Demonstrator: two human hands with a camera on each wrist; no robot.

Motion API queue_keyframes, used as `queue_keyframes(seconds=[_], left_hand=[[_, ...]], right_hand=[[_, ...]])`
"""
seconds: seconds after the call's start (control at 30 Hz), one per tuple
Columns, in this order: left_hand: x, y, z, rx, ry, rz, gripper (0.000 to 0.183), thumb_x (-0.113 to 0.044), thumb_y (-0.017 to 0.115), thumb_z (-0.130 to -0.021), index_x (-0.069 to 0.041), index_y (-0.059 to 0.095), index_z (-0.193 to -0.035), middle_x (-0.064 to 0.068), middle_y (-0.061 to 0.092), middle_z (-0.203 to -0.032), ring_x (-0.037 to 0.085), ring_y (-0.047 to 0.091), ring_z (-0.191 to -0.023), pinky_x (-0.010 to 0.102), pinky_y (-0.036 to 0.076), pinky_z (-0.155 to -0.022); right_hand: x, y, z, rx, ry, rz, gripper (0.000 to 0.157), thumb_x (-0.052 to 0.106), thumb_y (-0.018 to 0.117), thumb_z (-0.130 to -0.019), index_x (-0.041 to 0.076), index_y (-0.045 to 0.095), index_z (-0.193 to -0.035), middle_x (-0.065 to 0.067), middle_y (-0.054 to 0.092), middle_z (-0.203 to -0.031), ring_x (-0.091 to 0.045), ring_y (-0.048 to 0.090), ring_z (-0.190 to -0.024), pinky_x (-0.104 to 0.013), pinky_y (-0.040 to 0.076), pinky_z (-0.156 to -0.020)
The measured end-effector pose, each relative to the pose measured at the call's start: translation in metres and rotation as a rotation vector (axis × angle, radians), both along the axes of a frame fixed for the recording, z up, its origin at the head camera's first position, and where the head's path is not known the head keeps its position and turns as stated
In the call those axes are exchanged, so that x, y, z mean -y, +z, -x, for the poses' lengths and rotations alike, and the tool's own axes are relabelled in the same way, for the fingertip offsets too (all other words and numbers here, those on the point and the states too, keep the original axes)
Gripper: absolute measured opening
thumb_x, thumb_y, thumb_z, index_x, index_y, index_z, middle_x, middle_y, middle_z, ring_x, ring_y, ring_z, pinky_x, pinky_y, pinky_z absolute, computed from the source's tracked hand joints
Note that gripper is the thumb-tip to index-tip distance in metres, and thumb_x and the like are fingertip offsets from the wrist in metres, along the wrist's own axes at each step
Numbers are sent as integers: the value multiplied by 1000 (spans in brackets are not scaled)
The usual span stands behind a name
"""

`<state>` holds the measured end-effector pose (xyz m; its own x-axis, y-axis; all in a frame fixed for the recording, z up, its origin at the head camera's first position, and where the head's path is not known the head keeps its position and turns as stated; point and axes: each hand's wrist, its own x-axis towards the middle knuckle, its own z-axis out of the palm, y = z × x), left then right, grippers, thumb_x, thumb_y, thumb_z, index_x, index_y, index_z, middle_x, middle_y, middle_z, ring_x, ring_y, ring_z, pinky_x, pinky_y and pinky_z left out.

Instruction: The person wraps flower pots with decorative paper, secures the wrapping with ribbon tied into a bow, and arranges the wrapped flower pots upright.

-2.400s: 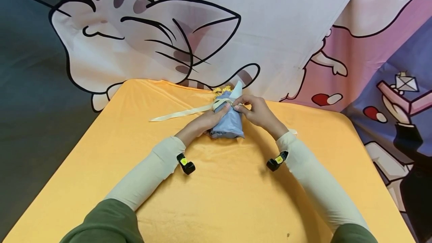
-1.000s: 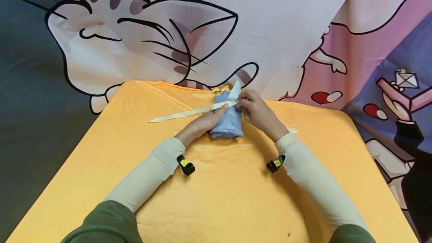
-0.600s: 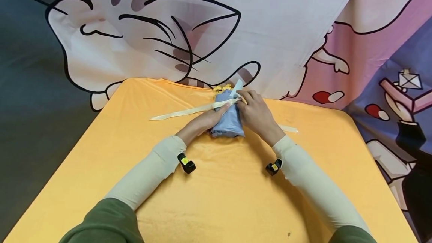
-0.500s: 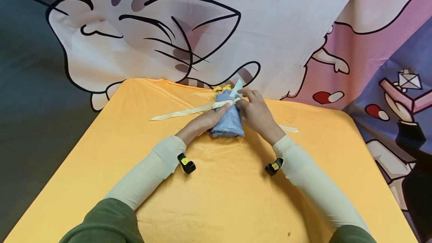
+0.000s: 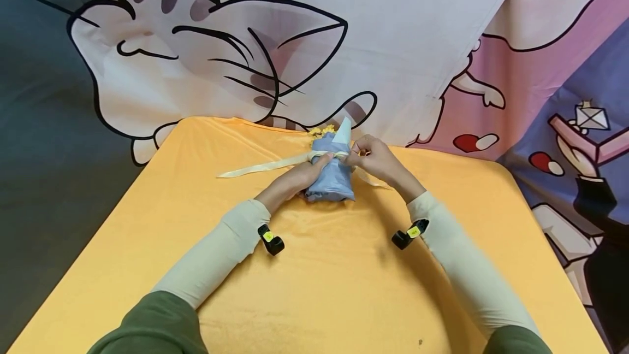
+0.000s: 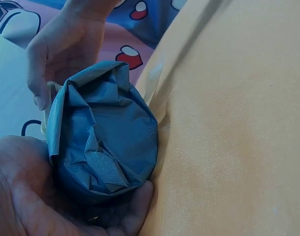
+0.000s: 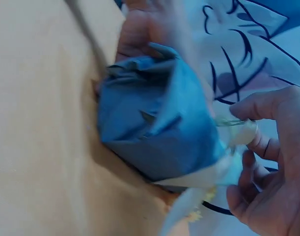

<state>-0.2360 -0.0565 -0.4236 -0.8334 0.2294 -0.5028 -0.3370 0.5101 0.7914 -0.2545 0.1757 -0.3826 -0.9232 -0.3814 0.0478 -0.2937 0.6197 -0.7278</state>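
A small flower bouquet [image 5: 331, 180] wrapped in blue paper lies at the far part of the table, its folded base [image 6: 113, 130] facing me. Yellow flowers [image 5: 321, 131] peek out of its far end beside a pale blue pointed flap [image 5: 343, 133]. A cream ribbon [image 5: 265, 167] circles the wrap, one tail stretching left over the cloth. My left hand [image 5: 297, 176] grips the bouquet from the left, thumb on top by the ribbon, fingers beneath in the left wrist view. At the bouquet's right side, my right hand [image 5: 375, 160] pinches the ribbon between thumb and finger.
A yellow-orange cloth [image 5: 304, 277] covers the table. Behind it hangs a backdrop [image 5: 403, 26] with a cartoon cat and other figures. The ribbon's other tail [image 5: 371, 180] trails on the cloth under my right hand.
My right hand shifted over the knot area, curled in, then drew back slightly right with the ribbon. The right ribbon tail has been pulled closer to the bouquet. My left hand kept its grip.
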Motion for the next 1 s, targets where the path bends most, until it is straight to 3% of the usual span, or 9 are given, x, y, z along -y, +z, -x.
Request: queue_keyframes(seconds=[0.13,0.2,0.37,0.43,0.57,0.67,0.77,0.83,1.0], left_hand=[[0,-2,1,6,9,4,108,-89,30,-107,-7,33,-177,20,50,-166,27,70,-108,32,57,-81],[1,-16,10,1,6,-10,113,-95,31,-102,-9,38,-175,18,58,-155,24,70,-97,31,56,-75],[1,-27,18,-6,3,-17,119,-99,30,-99,-5,43,-170,20,63,-138,22,67,-81,33,56,-68],[0,-17,12,-3,7,-1,116,-95,31,-102,-3,40,-171,23,60,-148,24,68,-87,34,57,-72],[1,-18,14,-5,10,15,118,-98,29,-100,-6,38,-174,22,55,-159,27,70,-100,37,59,-77],[1,-10,9,-5,7,16,115,-96,29,-102,-8,36,-176,21,53,-165,27,70,-109,37,59,-82],[1,-4,3,-2,9,10,110,-91,30,-105,-8,34,-177,20,51,-168,28,69,-119,37,58,-89],[0,0,0,2,11,6,106,-89,31,-107,-9,32,-178,19,50,-170,30,67,-127,37,57,-95],[-1,1,-2,3,11,8,106,-88,31,-108,-10,31,-178,18,47,-174,30,63,-137,38,54,-104]], right_hand=[[-10,6,3,62,59,50,29,26,76,-106,3,68,-90,-6,62,-90,-19,55,-82,-34,47,-78],[-13,8,6,89,91,73,30,27,73,-110,1,69,-93,-6,68,-88,-22,57,-79,-32,47,-76],[-17,10,10,150,105,84,31,31,70,-114,4,67,-97,-11,78,-89,-32,67,-81,-33,51,-75],[-21,10,12,169,90,99,31,33,73,-111,7,66,-97,-9,77,-85,-28,71,-80,-33,56,-75],[-32,10,15,255,87,256,20,24,77,-107,9,64,-107,-3,77,-77,-24,77,-74,-37,67,-78],[-44,9,18,321,114,346,20,16,74,-108,5,62,-119,-2,71,-68,-22,73,-61,-40,68,-72],[-56,7,17,319,125,279,26,18,75,-108,2,63,-125,0,61,-62,-16,59,-48,-38,61,-57],[-64,5,16,297,128,189,29,22,77,-108,1,66,-126,1,53,-62,-12,46,-45,-33,48,-49],[-90,2,15,236,92,40,32,33,78,-108,2,75,-110,3,49,-68,-9,38,-54,-28,36,-53]])
